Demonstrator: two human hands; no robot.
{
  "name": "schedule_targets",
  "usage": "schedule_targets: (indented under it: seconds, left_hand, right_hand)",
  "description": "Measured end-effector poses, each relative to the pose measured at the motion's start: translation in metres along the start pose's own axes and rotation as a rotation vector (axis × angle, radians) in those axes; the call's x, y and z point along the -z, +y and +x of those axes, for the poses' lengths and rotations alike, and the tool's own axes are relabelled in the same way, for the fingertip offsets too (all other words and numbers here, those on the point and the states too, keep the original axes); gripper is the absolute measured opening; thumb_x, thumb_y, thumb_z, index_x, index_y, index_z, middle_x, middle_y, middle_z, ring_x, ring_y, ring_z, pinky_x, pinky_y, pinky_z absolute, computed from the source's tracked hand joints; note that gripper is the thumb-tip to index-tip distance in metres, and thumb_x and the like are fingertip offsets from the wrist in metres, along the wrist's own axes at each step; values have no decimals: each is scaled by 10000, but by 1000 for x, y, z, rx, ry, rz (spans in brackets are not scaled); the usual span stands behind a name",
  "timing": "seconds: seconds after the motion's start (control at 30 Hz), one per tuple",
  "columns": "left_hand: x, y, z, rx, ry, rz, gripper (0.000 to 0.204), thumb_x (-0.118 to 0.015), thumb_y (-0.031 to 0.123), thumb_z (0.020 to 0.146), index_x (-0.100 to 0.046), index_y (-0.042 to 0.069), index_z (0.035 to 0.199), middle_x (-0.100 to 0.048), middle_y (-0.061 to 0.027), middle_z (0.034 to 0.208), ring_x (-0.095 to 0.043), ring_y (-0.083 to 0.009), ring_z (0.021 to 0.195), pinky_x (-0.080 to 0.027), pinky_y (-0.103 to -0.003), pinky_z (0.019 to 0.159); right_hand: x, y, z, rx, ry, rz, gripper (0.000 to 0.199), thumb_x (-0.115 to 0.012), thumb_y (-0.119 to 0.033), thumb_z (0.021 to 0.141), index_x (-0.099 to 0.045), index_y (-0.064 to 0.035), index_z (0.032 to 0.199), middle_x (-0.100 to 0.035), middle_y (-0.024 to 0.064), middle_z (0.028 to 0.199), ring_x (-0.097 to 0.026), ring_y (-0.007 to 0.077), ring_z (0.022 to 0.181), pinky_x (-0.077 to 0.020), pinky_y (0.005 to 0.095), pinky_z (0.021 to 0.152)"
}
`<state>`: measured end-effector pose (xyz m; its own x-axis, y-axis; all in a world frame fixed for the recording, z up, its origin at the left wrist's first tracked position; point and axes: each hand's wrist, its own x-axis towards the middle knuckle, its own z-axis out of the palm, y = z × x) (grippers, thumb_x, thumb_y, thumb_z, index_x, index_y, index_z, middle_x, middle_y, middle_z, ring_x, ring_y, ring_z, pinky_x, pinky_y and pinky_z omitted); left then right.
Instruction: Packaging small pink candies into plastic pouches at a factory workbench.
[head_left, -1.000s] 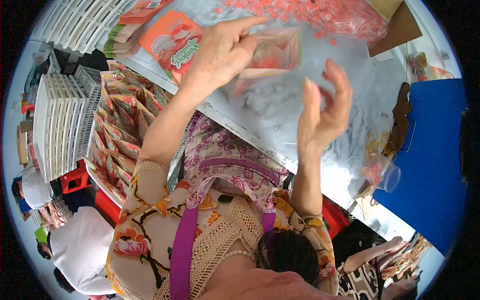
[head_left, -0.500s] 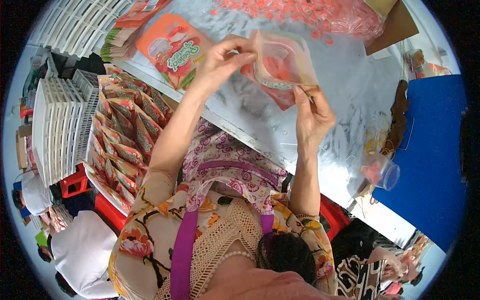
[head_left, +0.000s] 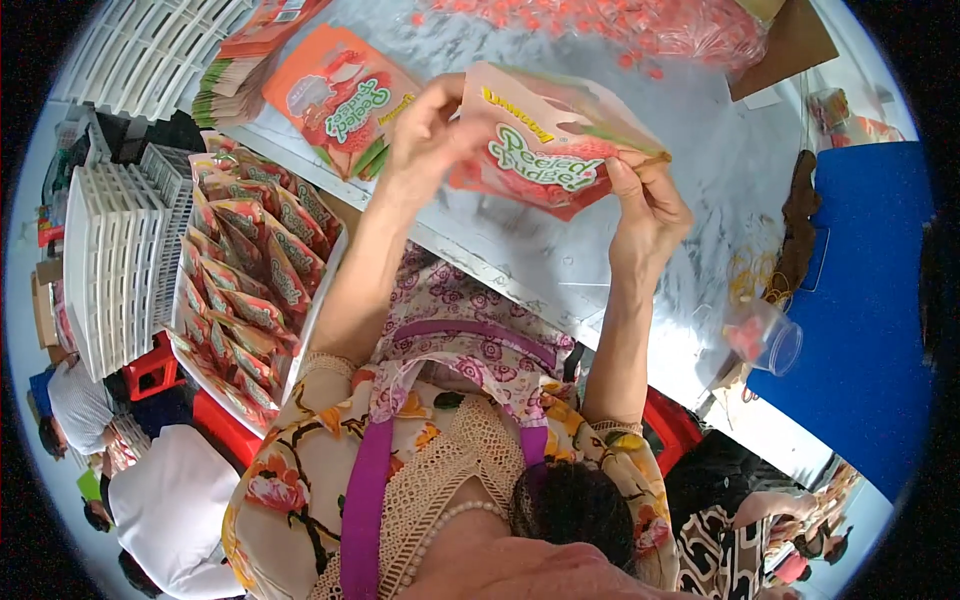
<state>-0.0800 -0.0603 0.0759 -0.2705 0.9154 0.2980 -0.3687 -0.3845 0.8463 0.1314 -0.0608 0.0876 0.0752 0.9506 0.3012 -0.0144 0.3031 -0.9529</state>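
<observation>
A pink-and-orange printed pouch (head_left: 560,118) is held up over the table, its printed front turned toward me. My right hand (head_left: 650,215) pinches the pouch's right corner between thumb and fingers. At the left side my left hand (head_left: 428,140) grips the pouch's edge; its thumb is smeared by motion and some fingers are hidden. What lies inside the pouch is out of sight. Just left of that hand, a pile of flat pouches (head_left: 345,95) rests on the table, with a thicker stack of pouches (head_left: 235,85) beyond it.
Small red wrapped pieces and a clear bag of them (head_left: 690,35) lie at the far side by a cardboard box (head_left: 795,50). A crate of upright pouches (head_left: 255,280) stands left, near stacked white crates (head_left: 110,260). A clear tub (head_left: 780,345) and a blue panel (head_left: 865,280) are right.
The pouch has turned from showing its mouth and red contents to showing its printed front. My left hand has moved slightly left and down, my right hand slightly right.
</observation>
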Motion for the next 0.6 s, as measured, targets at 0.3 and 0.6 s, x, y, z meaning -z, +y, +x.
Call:
schedule_targets:
  seconds: [0.3,0.6]
  left_hand:
    - [6,30,4,268,-243,386,199,-772,47,742,-728,-31,920,-701,-84,867,-659,-107,716,-529,-229,520]
    - [-1,25,-3,139,-278,478,152,-739,55,792,-737,4,935,-703,-58,778,-623,-75,681,-500,-222,584]
  right_hand:
    - [1,1,1,-52,-184,-13,65,-716,-5,808,-685,31,852,-683,66,944,-586,107,798,-478,257,721]
    - [-21,-67,46,270,-621,-747,175,-774,-133,713,-689,-28,824,-641,103,747,-613,232,637,-472,325,588]
